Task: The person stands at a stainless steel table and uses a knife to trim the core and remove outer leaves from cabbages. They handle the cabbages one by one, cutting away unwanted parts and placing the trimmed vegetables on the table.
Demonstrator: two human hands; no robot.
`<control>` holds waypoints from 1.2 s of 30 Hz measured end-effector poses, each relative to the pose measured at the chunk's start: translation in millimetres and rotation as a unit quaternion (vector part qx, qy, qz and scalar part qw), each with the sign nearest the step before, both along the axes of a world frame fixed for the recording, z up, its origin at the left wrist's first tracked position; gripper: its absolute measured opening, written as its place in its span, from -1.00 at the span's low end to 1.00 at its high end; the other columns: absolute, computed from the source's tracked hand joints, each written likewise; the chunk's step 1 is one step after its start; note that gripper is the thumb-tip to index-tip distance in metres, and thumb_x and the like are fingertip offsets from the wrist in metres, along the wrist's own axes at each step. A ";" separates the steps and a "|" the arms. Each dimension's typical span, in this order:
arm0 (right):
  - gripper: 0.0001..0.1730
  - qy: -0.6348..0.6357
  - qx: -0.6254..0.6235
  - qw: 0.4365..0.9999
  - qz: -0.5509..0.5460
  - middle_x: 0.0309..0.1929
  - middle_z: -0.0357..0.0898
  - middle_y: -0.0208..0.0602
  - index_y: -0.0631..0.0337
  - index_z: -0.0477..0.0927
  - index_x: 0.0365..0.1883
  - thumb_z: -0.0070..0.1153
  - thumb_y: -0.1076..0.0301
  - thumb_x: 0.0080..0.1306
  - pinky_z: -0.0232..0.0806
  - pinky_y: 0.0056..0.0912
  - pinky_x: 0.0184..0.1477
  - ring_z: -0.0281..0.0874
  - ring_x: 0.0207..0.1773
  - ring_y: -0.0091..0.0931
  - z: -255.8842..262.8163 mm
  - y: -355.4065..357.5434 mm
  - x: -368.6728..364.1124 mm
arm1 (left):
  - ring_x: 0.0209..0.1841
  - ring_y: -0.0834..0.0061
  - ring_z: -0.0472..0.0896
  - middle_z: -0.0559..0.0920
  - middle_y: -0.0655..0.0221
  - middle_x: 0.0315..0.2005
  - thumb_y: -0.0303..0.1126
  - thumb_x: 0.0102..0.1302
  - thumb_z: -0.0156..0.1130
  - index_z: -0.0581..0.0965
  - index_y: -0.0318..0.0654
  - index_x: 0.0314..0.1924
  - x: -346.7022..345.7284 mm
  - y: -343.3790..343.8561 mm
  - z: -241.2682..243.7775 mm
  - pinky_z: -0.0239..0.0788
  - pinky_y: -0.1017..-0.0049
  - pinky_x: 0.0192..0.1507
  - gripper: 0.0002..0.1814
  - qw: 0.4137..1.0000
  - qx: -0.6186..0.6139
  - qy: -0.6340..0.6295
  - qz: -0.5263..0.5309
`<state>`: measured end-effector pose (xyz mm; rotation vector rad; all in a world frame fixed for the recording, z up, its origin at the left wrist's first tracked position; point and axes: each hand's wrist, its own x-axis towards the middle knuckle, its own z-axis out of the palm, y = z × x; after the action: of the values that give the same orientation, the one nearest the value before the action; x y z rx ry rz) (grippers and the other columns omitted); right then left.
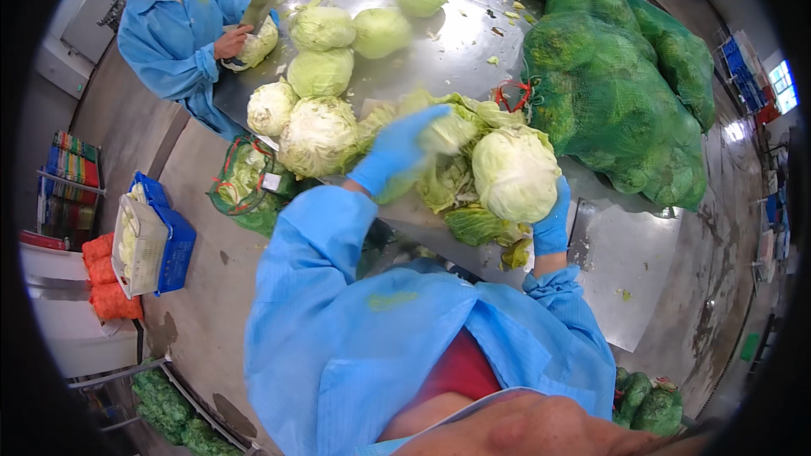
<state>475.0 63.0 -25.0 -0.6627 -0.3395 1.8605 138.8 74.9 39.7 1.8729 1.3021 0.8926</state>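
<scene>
My left hand point(402, 149), in a blue glove, is blurred over the metal table, with its fingers at pale, loose cabbage leaves point(450, 133). Whether it grips a leaf cannot be told. My right hand point(552, 218), also gloved in blue, holds the outer right side of a pale cabbage head point(516, 174), its fingers partly hidden behind it. Torn green outer leaves point(478, 225) lie below and left of this head. To the left of my left hand, a whitish cabbage head point(319, 136) rests beside a smaller one point(271, 107), with more pale heads point(321, 71) beyond.
Large green net sacks of cabbages point(608, 88) lie on the right of the metal table point(472, 38). Across at upper left, a co-worker point(184, 31) holds a broad knife point(261, 6) by a cabbage. An opened net sack point(244, 177) sits by the left edge; crates point(174, 247) stand on the floor.
</scene>
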 end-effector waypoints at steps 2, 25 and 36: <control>-0.25 0.058 0.009 0.998 -0.011 0.32 0.28 -0.14 0.14 0.25 0.33 -0.19 -0.14 0.29 0.13 -0.01 0.32 0.27 0.30 -0.17 -26.2 -5.8 14.3 | 0.20 0.24 0.40 0.42 0.11 0.17 -0.40 -0.07 0.41 0.21 0.08 0.36 -5.0 14.1 -4.1 0.22 0.36 0.22 -0.06 0.996 0.042 0.062 0.050; 0.36 -0.280 0.267 0.910 0.148 0.41 0.08 -0.23 0.23 -0.11 0.45 0.48 0.17 -0.25 -0.05 -0.30 0.41 0.00 0.46 -0.35 55.9 -23.8 -53.0 | 0.23 0.34 0.37 0.38 0.22 0.18 -0.37 -0.01 0.43 0.16 -0.27 0.33 67.4 -78.6 -37.4 0.34 0.35 0.18 -0.09 0.836 -0.115 -0.530 0.081; 0.24 -0.210 0.367 0.893 0.157 0.44 0.06 -0.18 0.30 0.03 0.42 0.41 -0.05 -0.12 -0.13 -0.31 0.44 0.00 0.46 -0.40 74.7 -21.6 -76.9 | 0.18 0.05 0.38 0.42 0.03 0.10 -0.18 -0.16 0.56 0.30 -0.34 0.22 42.2 -105.0 14.7 0.22 0.21 0.20 -0.05 0.977 0.189 -0.070 0.074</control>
<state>398.1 41.4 49.8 -0.4803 -1.4252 1.6773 181.0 -30.1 54.4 1.9682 1.2633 1.4074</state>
